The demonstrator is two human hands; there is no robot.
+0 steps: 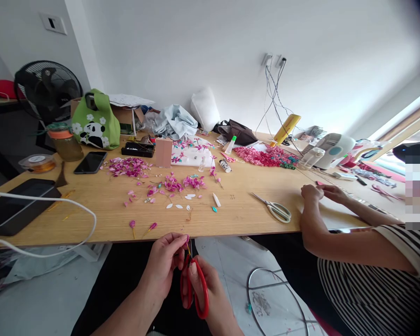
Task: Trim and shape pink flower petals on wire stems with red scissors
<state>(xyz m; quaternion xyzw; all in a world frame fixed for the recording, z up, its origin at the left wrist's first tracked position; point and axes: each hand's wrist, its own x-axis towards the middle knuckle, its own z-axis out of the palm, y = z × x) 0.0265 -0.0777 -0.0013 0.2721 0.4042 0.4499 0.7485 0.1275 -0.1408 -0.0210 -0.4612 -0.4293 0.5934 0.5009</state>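
Below the table's front edge, my left hand (166, 261) pinches a small pink flower on a thin wire stem (186, 242). My right hand (206, 291) grips red-handled scissors (192, 284), their blades pointing up at the stem just under the flower. Both hands are closed and touch each other. On the wooden table (238, 210) above them lie several pink flower pieces (173, 184), white petals (189, 197) and two loose flower stems (142, 227) close to the edge.
A co-worker in a striped shirt (381, 275) sits at the right, hands (318, 192) on the table beside white scissors (276, 209). A phone (90, 162), tablet (17, 203), white cable (56, 200), green panda bag (96, 120), jar (67, 142), fan (47, 91), bead heap (266, 156) and wire hoop (276, 303) are around.
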